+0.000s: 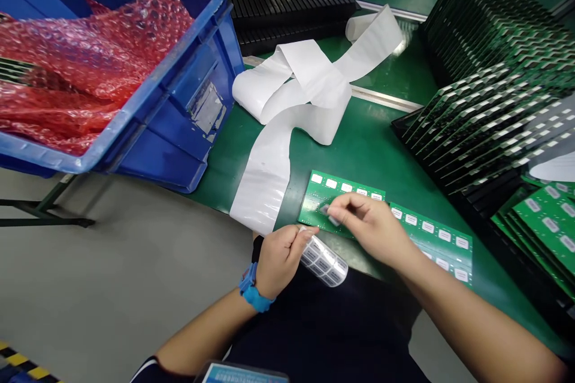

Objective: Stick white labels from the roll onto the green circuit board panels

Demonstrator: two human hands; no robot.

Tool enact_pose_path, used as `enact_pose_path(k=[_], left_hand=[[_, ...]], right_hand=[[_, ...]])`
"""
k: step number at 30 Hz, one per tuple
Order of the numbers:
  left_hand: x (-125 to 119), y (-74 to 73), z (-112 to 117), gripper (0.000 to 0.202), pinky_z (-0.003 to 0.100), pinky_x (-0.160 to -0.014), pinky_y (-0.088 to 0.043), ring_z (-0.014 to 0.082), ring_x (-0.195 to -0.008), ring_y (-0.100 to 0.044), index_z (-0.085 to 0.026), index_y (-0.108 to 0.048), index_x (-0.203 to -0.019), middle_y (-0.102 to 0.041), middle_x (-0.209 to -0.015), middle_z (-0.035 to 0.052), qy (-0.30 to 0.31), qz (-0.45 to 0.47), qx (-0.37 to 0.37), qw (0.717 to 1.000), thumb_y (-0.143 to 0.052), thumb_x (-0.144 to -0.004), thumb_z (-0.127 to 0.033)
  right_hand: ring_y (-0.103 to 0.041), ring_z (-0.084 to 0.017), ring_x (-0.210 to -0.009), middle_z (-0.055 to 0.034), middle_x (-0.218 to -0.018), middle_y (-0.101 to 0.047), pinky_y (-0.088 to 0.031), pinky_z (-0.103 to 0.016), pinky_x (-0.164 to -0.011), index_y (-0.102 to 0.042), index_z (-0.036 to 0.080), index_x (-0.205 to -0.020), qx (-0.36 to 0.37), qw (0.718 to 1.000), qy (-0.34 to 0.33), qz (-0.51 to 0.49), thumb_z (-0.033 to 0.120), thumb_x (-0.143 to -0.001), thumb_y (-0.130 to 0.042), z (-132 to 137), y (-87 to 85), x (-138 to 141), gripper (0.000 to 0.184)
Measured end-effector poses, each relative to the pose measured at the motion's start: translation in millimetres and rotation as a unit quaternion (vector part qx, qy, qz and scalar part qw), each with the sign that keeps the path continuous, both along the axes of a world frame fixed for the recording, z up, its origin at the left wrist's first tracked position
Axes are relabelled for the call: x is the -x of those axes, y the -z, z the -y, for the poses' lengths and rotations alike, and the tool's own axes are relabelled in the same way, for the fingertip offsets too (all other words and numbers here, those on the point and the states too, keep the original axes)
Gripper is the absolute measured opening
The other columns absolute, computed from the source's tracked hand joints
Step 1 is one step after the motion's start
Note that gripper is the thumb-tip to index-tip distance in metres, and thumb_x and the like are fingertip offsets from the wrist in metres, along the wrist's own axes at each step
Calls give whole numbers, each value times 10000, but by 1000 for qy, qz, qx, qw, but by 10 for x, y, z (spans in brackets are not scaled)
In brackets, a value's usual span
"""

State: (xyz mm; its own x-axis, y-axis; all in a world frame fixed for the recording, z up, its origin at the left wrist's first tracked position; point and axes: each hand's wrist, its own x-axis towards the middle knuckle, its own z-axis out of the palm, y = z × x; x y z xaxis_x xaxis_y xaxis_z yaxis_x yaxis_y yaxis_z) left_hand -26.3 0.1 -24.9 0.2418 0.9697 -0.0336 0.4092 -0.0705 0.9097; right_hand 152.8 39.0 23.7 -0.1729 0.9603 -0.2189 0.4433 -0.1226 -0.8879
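Note:
My left hand (282,254), with a blue wrist strap (255,290), is closed on a roll of labels (324,262) at the table's front edge. From it a long strip of white backing paper (263,176) runs up the table in loose folds. My right hand (371,221) pinches a small label (331,215) between thumb and fingertips, over the left part of a green circuit board (309,197). White labels sit along that board's upper row. A second green board (453,257), bearing two rows of white labels, lies to the right, partly hidden by my right forearm.
A blue crate (179,108) with red bubble wrap (135,42) stands at the left. Black slotted racks (291,6) lie at the back. Many green boards (489,114) stand upright in racks at the right, with more labelled boards (545,224) nearer.

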Motion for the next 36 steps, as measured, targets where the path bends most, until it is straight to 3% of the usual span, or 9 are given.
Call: enact_pose_path(k=[2, 5, 12, 18, 21, 25, 30, 33, 36], left_hand=[[7, 12, 12, 250, 235, -645, -495, 147, -777, -642, -184, -639, -807, -703, -928, 32, 5, 16, -8, 1000, -426, -921, -250], [5, 30, 27, 239, 247, -697, -513, 158, -846, -653, -180, -607, -727, -701, -986, 38, 3, 19, -43, 999, -448, -903, -202], [2, 59, 21, 233, 253, -664, -529, 160, -823, -669, -180, -548, -662, -680, -1073, 34, 9, -14, -102, 995, -472, -881, -166], [-4, 66, 13, 268, 278, -659, -527, 176, -844, -672, -193, -493, -615, -684, -1065, 36, 15, -31, -104, 994, -473, -882, -174], [-9, 74, 15, 272, 283, -689, -529, 183, -904, -663, -197, -486, -610, -685, -1060, 42, 14, -26, -108, 994, -475, -880, -169], [-12, 82, 14, 266, 292, -741, -536, 187, -950, -653, -203, -498, -621, -689, -1046, 51, 12, -23, -109, 994, -465, -882, -167], [-11, 95, 14, 255, 286, -722, -535, 182, -918, -661, -199, -509, -634, -687, -1054, 54, 12, -27, -110, 993, -466, -884, -171], [-9, 99, 16, 252, 285, -717, -529, 183, -907, -663, -195, -514, -636, -690, -1041, 51, 9, -34, -115, 993, -471, -882, -174], [-9, 92, 15, 234, 290, -717, -525, 190, -910, -660, -197, -530, -657, -695, -1024, 51, 9, -39, -115, 992, -470, -883, -176]], right_hand=[[-560, -180, -704, -14, -718, -589, -431, -309, -651, -573, 194, -696, -24, 997, -4, 75, 271, -851, -534, -73, 43, -65, 178], [-553, -187, -717, -12, -725, -585, -407, -315, -660, -592, 199, -679, -27, 983, -71, 169, 211, -842, -531, -147, 108, -117, 175], [-542, -201, -718, -12, -711, -583, -382, -323, -659, -587, 201, -696, -40, 969, -81, 229, 197, -850, -546, -142, 185, -22, 160], [-517, -265, -765, -71, -786, -560, -354, -421, -726, -547, 169, -847, -202, 899, -74, 382, 189, -827, -556, -55, 114, 74, 30], [-529, -237, -817, -67, -870, -557, -393, -385, -740, -470, 175, -995, -208, 939, -79, 262, 130, -824, -513, -128, 84, 103, 181], [-546, -173, -752, 0, -802, -555, -428, -291, -644, -430, 218, -1027, -80, 983, -127, 105, 62, -816, -440, -289, 128, 167, 263], [-543, -173, -736, 6, -764, -559, -428, -298, -654, -442, 201, -1001, -62, 983, -113, 128, 20, -786, -446, -346, 216, 291, 281], [-536, -188, -740, -9, -753, -560, -435, -335, -705, -456, 191, -945, -130, 970, -124, 167, 9, -788, -441, -288, 258, 339, 241], [-535, -219, -883, -93, -1011, -566, -439, -377, -778, -477, 198, -904, -228, 943, -142, 196, 28, -827, -417, -197, 254, 265, 196]])
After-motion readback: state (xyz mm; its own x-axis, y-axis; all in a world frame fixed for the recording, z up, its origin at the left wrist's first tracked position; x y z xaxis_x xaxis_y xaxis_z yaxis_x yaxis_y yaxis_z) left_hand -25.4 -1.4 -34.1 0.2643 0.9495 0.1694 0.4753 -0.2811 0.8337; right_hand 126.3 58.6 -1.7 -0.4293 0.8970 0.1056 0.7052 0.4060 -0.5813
